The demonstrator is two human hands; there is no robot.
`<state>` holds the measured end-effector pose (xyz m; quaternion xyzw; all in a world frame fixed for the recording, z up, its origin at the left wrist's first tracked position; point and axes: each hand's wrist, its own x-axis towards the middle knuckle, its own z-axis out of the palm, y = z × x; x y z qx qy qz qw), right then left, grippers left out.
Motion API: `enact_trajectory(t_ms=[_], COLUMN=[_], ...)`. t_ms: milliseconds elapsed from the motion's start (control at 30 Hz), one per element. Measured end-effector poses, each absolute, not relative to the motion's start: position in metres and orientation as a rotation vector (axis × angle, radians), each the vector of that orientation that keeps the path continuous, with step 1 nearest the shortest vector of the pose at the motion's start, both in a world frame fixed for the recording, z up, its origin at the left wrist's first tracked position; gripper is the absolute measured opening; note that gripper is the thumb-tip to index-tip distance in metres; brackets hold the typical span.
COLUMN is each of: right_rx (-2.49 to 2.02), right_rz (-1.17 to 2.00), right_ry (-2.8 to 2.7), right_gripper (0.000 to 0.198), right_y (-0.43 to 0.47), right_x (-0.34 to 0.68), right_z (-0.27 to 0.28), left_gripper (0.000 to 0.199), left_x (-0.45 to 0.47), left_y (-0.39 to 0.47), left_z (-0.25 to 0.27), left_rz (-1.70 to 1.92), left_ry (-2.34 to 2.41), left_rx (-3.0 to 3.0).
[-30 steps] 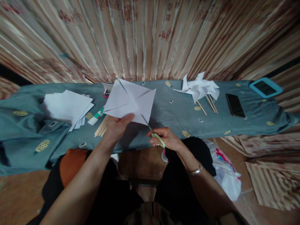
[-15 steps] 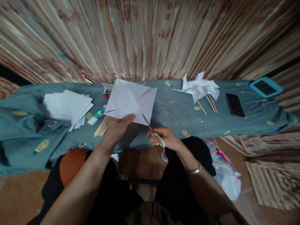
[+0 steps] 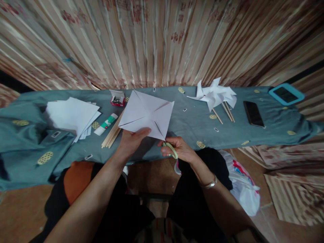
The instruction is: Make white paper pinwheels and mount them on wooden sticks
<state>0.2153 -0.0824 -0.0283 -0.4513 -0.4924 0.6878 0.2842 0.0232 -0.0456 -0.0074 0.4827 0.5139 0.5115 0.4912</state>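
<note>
A square white sheet of paper [image 3: 144, 113] is held above the table by my left hand [image 3: 131, 140], thumb on top at the near edge. Slits run inward from its corners. My right hand [image 3: 178, 148] grips a pair of scissors [image 3: 170, 150] with pale green handles, at the sheet's near right corner. The blades are mostly hidden behind the paper. Under and left of the sheet lie thin wooden sticks [image 3: 110, 137]. A glue stick [image 3: 106, 124] with a green and white label is beside them, and a small red box [image 3: 117, 98] of metal pins stands behind.
A stack of white paper [image 3: 72, 114] lies on the left of the cloth-covered table [image 3: 177, 126]. On the right are white paper pinwheels [image 3: 215, 93] on sticks, a dark phone [image 3: 253, 113] and a blue-framed device [image 3: 287, 94]. A curtain [image 3: 157, 44] hangs behind.
My left hand and the paper have moved right and slightly nearer, uncovering more of the red box and the sticks. The scissor blades, visible over the sheet before, are now mostly hidden.
</note>
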Motion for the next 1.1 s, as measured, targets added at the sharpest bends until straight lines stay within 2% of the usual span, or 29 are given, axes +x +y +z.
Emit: enact_trajectory(t_ms=[1100], right_rx=[-1.251], right_rz=[1.807], right_ry=[-1.235], right_gripper=[0.049], right_y=[-0.0819], right_x=[0.2126], right_z=[-0.0218], left_gripper=[0.048], left_x=[0.0254], left_y=[-0.0463], left_z=[-0.0156], left_rz=[1.19], left_ry=[1.196], left_rx=[1.179])
